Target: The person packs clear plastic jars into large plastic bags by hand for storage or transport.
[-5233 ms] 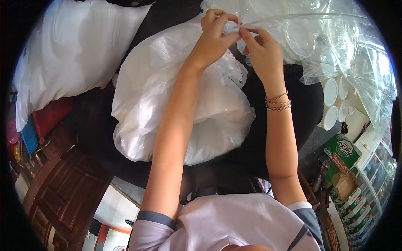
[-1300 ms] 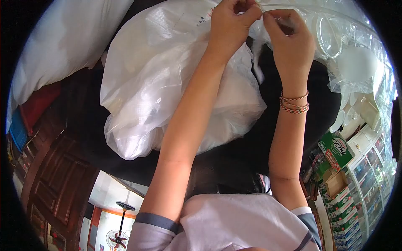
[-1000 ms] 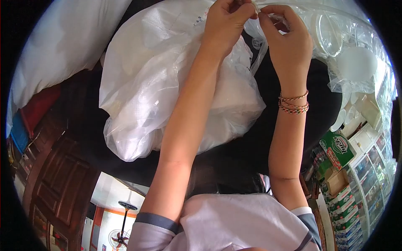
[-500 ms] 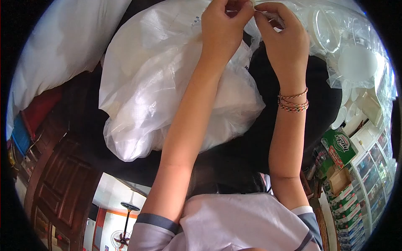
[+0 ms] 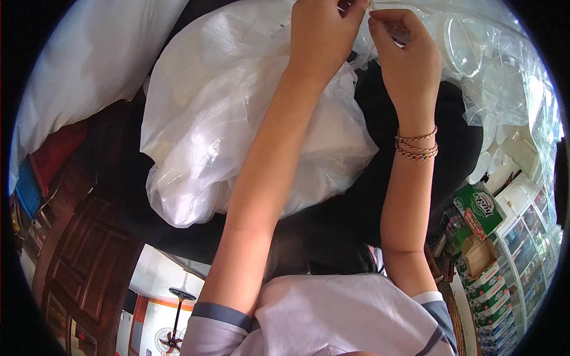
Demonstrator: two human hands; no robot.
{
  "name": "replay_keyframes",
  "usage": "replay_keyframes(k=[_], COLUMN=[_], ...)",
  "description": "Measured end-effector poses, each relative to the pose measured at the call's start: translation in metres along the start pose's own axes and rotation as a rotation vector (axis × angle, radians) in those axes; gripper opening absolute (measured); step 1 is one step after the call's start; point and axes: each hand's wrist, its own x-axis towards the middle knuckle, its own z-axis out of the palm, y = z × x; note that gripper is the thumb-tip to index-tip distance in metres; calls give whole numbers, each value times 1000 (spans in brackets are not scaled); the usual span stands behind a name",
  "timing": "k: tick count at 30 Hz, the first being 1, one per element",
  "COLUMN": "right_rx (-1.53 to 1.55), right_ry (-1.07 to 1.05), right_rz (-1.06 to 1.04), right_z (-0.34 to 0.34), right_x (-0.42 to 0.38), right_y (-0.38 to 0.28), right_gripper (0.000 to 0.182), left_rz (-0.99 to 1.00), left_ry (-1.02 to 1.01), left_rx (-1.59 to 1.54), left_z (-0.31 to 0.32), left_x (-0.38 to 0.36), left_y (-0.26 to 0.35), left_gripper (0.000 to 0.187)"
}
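A dark brown, panelled wooden door (image 5: 89,255) leans aslant in view. Just right of the door, a black fan on a slim post (image 5: 177,315) shows against a pale background. Well apart from the door, to its right, white-framed glass panes (image 5: 525,237) adjoin stacked green-and-white cardboard boxes (image 5: 491,302). Bright daylight glares above those panes, farthest from the door.

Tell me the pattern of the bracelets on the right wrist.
The bracelets show multicoloured, twisted strands, best in the head view.

A bag (image 5: 184,124) is lying on the lap (image 5: 457,124); a sack (image 5: 101,65) is resting to its left, plastic (image 5: 499,98) to its right. Boxes (image 5: 480,204) are standing farther right, a door (image 5: 89,261) far left.
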Motion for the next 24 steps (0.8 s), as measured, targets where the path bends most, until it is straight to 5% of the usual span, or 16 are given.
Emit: replay_keyframes(k=[7,10,18,24], right_rx=[11,21,14,-52], right_ry=[51,35,36,78], right_rz=[-211,-134,-63,-372], right_z=[5,5,5,14], right_x=[3,6,5,8], right_y=[24,24,10,33], right_gripper=[11,11,11,16], left_rz=[205,147,-412,-393], left_ry=[56,98,-50,-33], left_rx=[50,-46,-591,-623], left_z=[1,7,0,3], left_x=[2,-2,-10,-13], left_y=[-7,-14,-24,-26], left_gripper=[13,14,15,15])
